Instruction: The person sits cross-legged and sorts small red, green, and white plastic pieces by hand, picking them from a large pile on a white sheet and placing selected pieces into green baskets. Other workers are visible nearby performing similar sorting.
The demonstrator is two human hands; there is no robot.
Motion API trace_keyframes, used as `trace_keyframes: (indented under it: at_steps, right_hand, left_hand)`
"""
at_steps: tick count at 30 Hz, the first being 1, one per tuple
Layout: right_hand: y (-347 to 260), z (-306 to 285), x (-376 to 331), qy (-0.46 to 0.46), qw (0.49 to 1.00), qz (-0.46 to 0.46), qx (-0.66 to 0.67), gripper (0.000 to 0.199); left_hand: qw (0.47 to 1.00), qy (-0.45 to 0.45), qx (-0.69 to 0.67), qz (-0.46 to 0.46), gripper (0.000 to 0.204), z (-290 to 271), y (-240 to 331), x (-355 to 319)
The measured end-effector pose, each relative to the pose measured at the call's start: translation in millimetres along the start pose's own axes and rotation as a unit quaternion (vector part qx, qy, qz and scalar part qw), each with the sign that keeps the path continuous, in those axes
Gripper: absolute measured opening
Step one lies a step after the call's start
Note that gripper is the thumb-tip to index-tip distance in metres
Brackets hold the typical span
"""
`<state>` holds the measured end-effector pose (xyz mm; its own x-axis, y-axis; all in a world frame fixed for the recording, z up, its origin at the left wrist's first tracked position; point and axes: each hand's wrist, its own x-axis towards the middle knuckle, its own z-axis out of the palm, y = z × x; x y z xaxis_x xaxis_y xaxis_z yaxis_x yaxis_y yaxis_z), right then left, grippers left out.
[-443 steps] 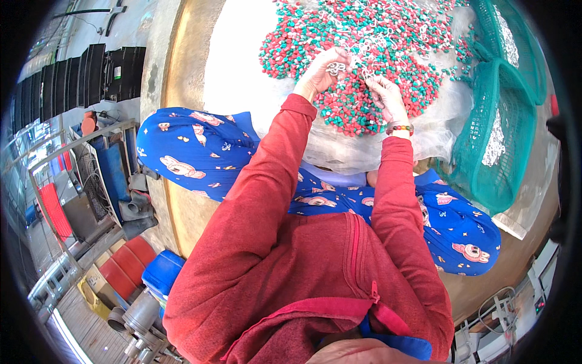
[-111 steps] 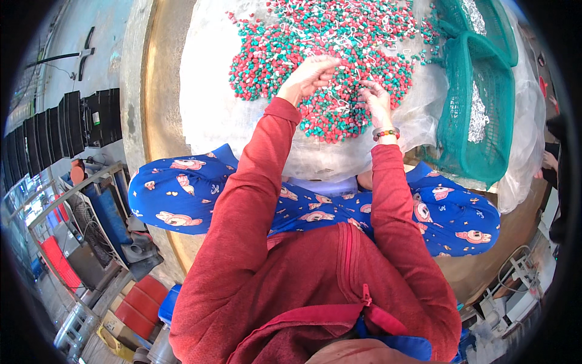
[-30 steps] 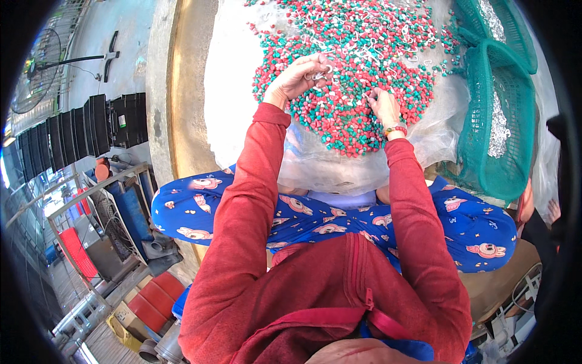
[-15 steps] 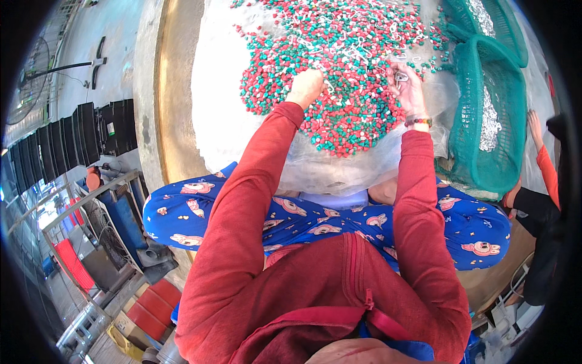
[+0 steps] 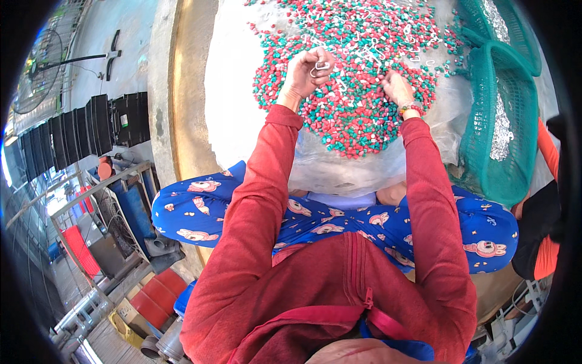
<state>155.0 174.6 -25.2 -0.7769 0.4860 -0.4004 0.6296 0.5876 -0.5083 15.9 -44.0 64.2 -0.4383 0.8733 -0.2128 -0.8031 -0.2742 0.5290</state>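
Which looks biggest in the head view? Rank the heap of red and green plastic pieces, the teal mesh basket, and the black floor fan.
1. Heap of red and green plastic pieces
2. Teal mesh basket, nearly as large
3. Black floor fan, though farther away, so unsure

Right of the grip, beside the heap, two green mesh baskets [image 5: 506, 115] lie one over the other, and something silvery shows through the mesh. Further right, at the picture's edge, there is an orange sleeve [image 5: 547, 151] of another person. Far to the left of the grip, a row of black crates [image 5: 85, 127] stands on the grey floor, and above it a standing fan [image 5: 45, 67]. Lower left, well apart from the grip, a metal rack [image 5: 103, 236] holds red boxes [image 5: 79, 252], and red buckets [image 5: 157, 297] stand near it.
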Motion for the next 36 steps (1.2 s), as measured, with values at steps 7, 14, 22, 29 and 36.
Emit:
trace_keyframes:
  at_steps: [7, 14, 22, 29, 36]
  right_hand:
    - [-6, -37, -26, -0.149, 0.746, 0.004, 0.649, 0.012]
    - [6, -62, -12, -0.197, 0.684, -0.026, 0.702, 0.017]
    - [-4, 12, 70, 0.032, 0.993, -0.081, -0.082, 0.032]
    - [-16, 42, 43, -0.088, 0.963, -0.175, 0.184, 0.030]
    - [-40, -13, 0, -0.057, 0.977, -0.195, 0.062, 0.031]
  left_hand:
    - [0.998, -0.034, -0.055, 0.001, 0.026, -2, -9, 28]
    - [0.975, 0.100, 0.166, -0.110, 0.014, -12, -17, 28]
    - [0.976, 0.005, 0.210, -0.058, 0.015, -5, -55, 25]
    - [0.999, 0.007, -0.047, -0.017, 0.014, 17, -52, 36]
    - [0.995, 0.084, 0.048, 0.008, 0.038, 23, -13, -4]
